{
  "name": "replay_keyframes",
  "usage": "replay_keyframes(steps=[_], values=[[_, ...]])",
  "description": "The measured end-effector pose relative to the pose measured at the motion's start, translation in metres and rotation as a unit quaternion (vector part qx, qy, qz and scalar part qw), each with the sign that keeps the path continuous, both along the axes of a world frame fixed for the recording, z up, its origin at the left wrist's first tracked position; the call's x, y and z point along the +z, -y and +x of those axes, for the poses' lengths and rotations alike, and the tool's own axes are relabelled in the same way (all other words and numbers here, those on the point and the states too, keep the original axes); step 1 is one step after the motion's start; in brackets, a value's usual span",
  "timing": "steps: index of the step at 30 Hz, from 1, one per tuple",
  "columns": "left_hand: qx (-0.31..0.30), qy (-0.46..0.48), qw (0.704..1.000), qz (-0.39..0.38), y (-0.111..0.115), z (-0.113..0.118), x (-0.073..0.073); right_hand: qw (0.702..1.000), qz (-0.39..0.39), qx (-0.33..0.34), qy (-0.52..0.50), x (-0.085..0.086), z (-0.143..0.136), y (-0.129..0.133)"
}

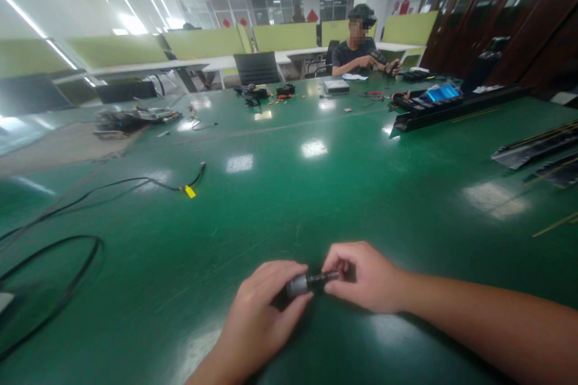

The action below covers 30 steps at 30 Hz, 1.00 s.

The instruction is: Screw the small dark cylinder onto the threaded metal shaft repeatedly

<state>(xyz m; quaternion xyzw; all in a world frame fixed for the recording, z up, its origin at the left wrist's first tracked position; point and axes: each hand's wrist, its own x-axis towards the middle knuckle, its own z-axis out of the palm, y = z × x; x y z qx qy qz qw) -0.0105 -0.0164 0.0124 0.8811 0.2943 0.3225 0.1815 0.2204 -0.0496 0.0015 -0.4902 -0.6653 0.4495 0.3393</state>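
Note:
A short grey cylinder (298, 286) with a thin dark shaft (321, 277) lies on its side just above the green table (253, 222), near its front edge. Around the cylinder close the thumb and fingers of my left hand (266, 301). My right hand (365, 277) pinches the free end of the shaft between thumb and fingertips, to the right of the cylinder. Fine details of the shaft are blurred.
Black cables (90, 192) with a yellow tag (190, 191) lie at the left. Dark metal rails (537, 147) rest at the right. Across the table, a person (356, 48) sits behind a grey box (336, 86), tools and small parts.

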Motion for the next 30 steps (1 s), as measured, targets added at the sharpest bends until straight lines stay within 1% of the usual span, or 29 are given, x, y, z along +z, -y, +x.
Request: replay_keyframes(steps=[7, 18, 30], values=[[0.005, -0.004, 1.000, 0.007, -0.0006, -0.0004, 0.0004, 1.000, -0.005, -0.003, -0.002, 0.0010, -0.0006, 0.0008], [0.008, -0.007, 1.000, 0.010, -0.0014, -0.0021, -0.0014, 1.000, 0.011, -0.014, 0.005, 0.0013, -0.0013, 0.0009], [0.015, -0.018, 1.000, 0.018, -0.0016, -0.0043, -0.0009, 1.000, 0.000, -0.021, -0.001, 0.0008, -0.0017, 0.0008]])
